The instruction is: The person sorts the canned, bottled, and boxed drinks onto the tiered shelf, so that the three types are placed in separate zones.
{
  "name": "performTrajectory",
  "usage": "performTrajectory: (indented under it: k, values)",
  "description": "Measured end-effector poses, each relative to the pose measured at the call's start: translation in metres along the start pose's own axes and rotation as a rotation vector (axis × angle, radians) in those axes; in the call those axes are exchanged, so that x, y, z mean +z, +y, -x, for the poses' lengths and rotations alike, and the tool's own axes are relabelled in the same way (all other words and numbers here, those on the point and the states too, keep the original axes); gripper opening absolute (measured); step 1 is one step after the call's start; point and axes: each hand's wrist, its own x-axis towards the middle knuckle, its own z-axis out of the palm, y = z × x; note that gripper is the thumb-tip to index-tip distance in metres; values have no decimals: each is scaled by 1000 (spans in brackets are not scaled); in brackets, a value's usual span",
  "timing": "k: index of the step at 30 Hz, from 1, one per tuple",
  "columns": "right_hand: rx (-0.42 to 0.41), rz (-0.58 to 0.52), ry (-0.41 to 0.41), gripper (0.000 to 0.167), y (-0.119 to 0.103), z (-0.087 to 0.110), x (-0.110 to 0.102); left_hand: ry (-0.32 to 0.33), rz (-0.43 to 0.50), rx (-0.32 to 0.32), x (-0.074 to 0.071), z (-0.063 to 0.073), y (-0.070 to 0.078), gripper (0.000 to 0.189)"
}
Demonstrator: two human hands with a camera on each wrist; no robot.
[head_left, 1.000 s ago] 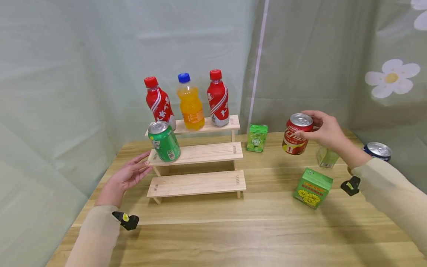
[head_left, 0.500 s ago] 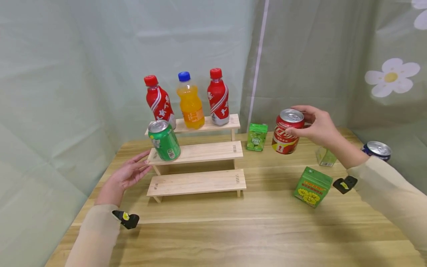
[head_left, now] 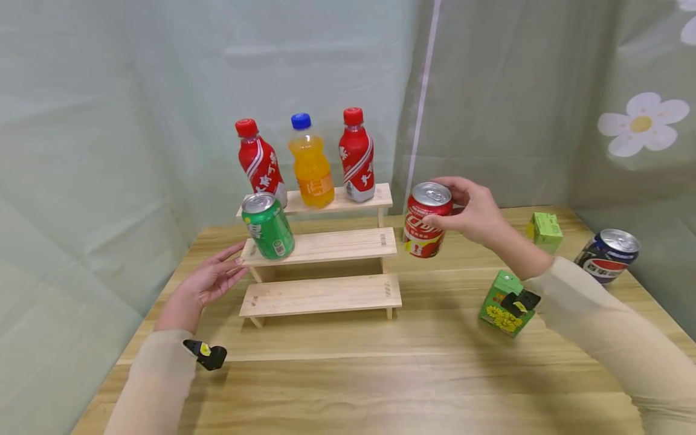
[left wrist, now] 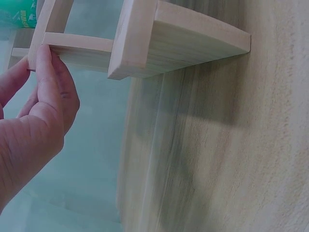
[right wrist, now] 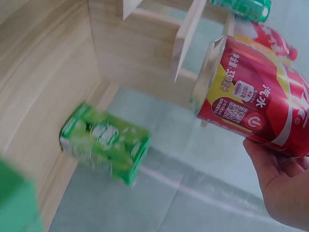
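Observation:
My right hand [head_left: 470,214] grips a red cola can [head_left: 426,223] in the air, just right of the tiered wooden stand [head_left: 326,296]. The can's printed side and silver base face the right wrist view. My left hand [head_left: 214,278] pinches the left end of the stand's middle shelf between thumb and fingers, clearest in the left wrist view. On that shelf's left end stands a green can [head_left: 269,226]. Along the top shelf are two red bottles, one at the left [head_left: 261,163] and one at the right [head_left: 357,157], with an orange soda bottle [head_left: 312,166] between them.
A green drink carton with yellow flowers [head_left: 502,305] stands on the table [head_left: 348,386], partly hidden by my right wrist. Farther right are a small light-green carton [head_left: 546,231] and a dark blue can [head_left: 608,257]. Another green carton [right wrist: 106,140] shows in the right wrist view.
My right hand has carried the red can leftward towards the stand, and it now hides the green carton at the back in the head view. My left hand has stayed on the shelf end.

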Motion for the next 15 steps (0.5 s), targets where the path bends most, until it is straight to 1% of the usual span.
performTrajectory:
  k: [4,8,15]
  values:
    - [-6,-46,-41,60,-4,-7,16,0,1,5,0,0,1,38]
    - [-6,-87,-83,61,-8,-13,31,17,-8,5,1,0,1,38]
    - [-5,-136,-114,62,-15,-19,55,27,-26,8,1,0,0,36]
